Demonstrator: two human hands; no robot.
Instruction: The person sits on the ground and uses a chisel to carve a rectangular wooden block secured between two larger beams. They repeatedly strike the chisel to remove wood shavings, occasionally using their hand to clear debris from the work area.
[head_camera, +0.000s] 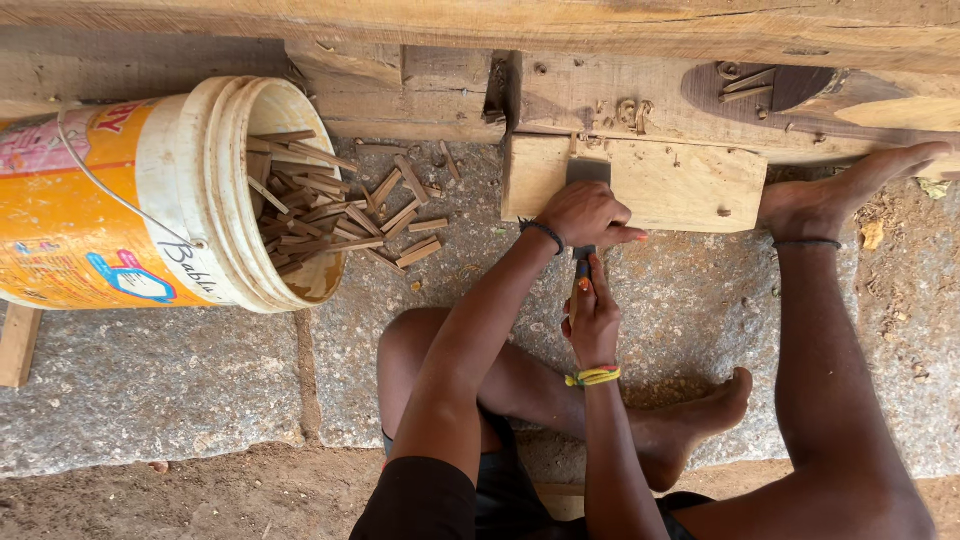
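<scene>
Right hand (593, 318) gripping chisel (583, 225) handle, fingers wrapped shut.
Left hand (587, 215) clamped over flat steel blade against pale squared wood block (680, 180) on rough granite slab (180, 380); tipped plastic bucket (150, 190) spilling thin wooden sticks (330, 215).

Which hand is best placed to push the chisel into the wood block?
Probably the right hand: it grips the chisel handle, behind the blade. The left hand sits at the blade, against the block.

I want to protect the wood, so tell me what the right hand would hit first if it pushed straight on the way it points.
The right hand points up along the chisel. It would first meet the left hand gripping the chisel, then likely the wooden block.
</scene>
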